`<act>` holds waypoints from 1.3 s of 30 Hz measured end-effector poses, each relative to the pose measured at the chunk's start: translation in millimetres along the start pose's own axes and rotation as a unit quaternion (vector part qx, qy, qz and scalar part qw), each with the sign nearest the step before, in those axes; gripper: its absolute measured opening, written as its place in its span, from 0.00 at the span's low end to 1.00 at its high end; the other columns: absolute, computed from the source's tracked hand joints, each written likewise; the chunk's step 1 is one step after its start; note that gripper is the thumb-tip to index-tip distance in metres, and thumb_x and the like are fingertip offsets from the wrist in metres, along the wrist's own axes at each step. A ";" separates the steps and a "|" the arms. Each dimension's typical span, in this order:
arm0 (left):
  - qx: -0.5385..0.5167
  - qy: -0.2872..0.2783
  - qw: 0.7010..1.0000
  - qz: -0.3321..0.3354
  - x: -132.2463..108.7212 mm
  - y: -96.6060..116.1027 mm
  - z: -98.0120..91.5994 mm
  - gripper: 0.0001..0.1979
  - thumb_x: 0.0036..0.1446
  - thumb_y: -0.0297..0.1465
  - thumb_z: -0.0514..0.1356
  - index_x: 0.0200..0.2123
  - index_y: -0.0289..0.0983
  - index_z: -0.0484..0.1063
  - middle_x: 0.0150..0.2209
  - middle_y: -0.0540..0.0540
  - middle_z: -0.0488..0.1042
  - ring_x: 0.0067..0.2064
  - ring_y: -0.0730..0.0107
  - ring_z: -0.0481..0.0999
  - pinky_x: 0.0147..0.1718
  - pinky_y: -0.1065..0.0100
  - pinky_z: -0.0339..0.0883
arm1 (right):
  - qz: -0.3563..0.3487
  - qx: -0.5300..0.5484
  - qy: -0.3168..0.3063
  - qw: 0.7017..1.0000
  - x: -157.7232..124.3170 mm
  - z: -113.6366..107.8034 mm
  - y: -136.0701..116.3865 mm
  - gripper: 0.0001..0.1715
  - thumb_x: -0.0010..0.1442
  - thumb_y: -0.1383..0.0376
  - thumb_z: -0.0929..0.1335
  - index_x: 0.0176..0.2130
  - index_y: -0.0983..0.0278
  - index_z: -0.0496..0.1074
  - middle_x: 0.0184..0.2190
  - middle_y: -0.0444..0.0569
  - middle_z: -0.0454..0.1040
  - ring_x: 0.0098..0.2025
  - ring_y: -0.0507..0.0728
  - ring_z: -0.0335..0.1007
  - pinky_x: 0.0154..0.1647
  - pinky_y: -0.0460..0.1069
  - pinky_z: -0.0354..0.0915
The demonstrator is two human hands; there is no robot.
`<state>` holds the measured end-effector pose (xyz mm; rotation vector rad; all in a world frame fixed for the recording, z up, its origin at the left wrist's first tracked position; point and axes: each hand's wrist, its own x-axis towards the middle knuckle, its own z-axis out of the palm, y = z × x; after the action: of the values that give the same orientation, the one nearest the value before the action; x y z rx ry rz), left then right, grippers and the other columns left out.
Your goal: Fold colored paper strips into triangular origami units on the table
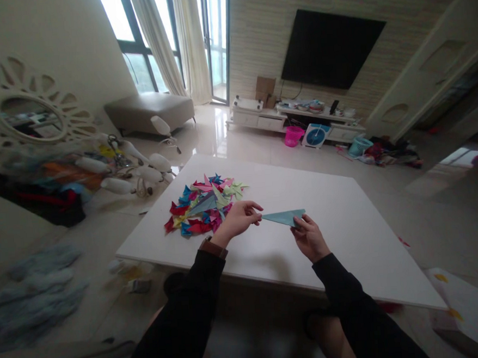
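A light blue-green piece of folded paper (283, 218), long and pointed, is held above the white table (334, 248). My left hand (242, 218) pinches its narrow tip on the left. At the wide right end, my right hand (308, 237) grips the paper between thumb and fingers. Beside my left hand, a pile of folded paper pieces (199, 225) in red, blue, pink, yellow and green lies on the table's left part.
Beyond the table are a TV cabinet (259, 122), a pink basket (293, 136) and a blue fan (315, 135). A lamp with several white shades (148, 174) stands off the left edge. A white box (469, 310) is at lower right.
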<state>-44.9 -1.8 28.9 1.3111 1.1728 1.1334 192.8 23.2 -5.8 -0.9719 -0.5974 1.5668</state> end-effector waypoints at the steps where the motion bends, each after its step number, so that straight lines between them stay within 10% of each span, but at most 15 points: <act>1: 0.023 -0.002 1.000 0.004 -0.5 -1.6 -1.8 0.07 0.54 0.24 0.64 0.38 0.31 0.77 0.25 0.46 0.78 0.27 0.70 0.79 0.29 0.71 0.72 | 0.002 -0.002 -0.001 1.000 0.2 -0.9 0.9 0.27 0.38 0.71 0.82 0.35 0.60 0.68 0.30 0.39 0.78 0.28 0.48 0.75 0.25 0.40 0.71; 9: 0.301 0.063 0.951 0.041 -15.5 -4.3 -1.9 0.11 0.58 0.25 0.57 0.41 0.35 0.78 0.34 0.44 0.80 0.34 0.68 0.79 0.37 0.68 0.69 | -0.060 -0.049 0.141 0.987 24.1 -13.8 -14.8 0.19 0.47 0.72 0.76 0.36 0.60 0.68 0.28 0.39 0.78 0.25 0.48 0.76 0.21 0.39 0.68; 23: 0.376 -0.112 0.920 0.003 -21.0 -2.4 24.4 0.17 0.58 0.32 0.58 0.50 0.38 0.78 0.42 0.40 0.82 0.47 0.53 0.80 0.49 0.58 0.70 | -0.066 -0.237 0.210 0.946 188.2 0.6 27.1 0.23 0.47 0.68 0.77 0.33 0.61 0.60 0.20 0.35 0.68 0.18 0.48 0.68 0.20 0.41 0.68; 31: 0.390 -0.132 0.911 -0.014 -15.6 -0.3 32.2 0.18 0.59 0.33 0.58 0.52 0.39 0.77 0.44 0.38 0.81 0.48 0.52 0.80 0.49 0.56 0.72 | -0.063 -0.396 0.204 0.893 231.3 -17.0 27.7 0.24 0.47 0.65 0.75 0.41 0.61 0.63 0.37 0.50 0.73 0.36 0.57 0.74 0.38 0.52 0.73; 34: 0.395 -0.136 0.908 -0.018 -17.4 -1.5 32.3 0.18 0.59 0.33 0.58 0.51 0.38 0.77 0.44 0.38 0.81 0.47 0.50 0.80 0.48 0.55 0.73 | -0.116 -0.531 0.161 0.824 226.3 -26.3 33.6 0.23 0.49 0.66 0.73 0.46 0.63 0.69 0.51 0.59 0.69 0.54 0.64 0.68 0.55 0.56 0.65; 39: 0.401 -0.135 0.906 -0.022 -19.9 -0.5 32.4 0.16 0.59 0.33 0.58 0.50 0.39 0.77 0.43 0.37 0.81 0.47 0.50 0.80 0.46 0.55 0.73 | -0.182 -0.817 -0.041 0.545 211.1 -27.2 64.3 0.22 0.64 0.61 0.63 0.54 0.64 0.72 0.58 0.60 0.69 0.59 0.67 0.61 0.59 0.58 0.59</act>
<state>-14.5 -24.5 26.1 1.9652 1.5088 0.3832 177.0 208.5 -127.6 -1.8359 -2.3364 0.2072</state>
